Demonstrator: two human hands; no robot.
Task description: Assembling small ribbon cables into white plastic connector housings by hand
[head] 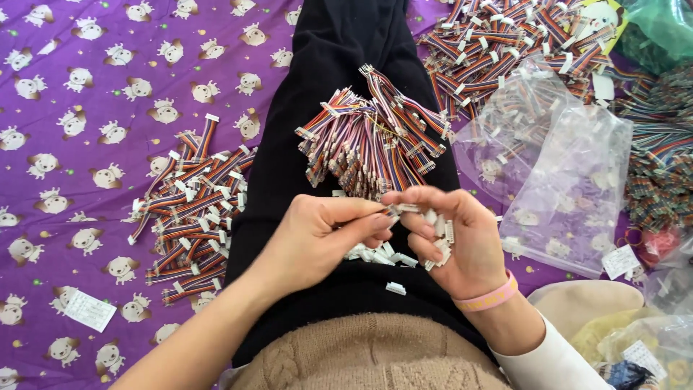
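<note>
My left hand (317, 235) pinches a small white plastic connector (393, 211) between thumb and forefinger. My right hand (451, 235), with a pink wristband, meets it at the same connector and cups several more white connectors (440, 242) in its palm. Both hands hover over my lap in black trousers (317, 108). Just beyond the fingertips a bundle of rainbow ribbon cables (372, 137) lies on the lap. A few loose white connectors (382, 254) rest on the lap under my hands.
A pile of short rainbow cables (191, 213) lies left on the purple patterned cloth (72, 180). A bigger heap (505, 43) sits top right, with clear plastic bags (570, 188) and more cables (660, 166) at right. A paper label (88, 310) lies lower left.
</note>
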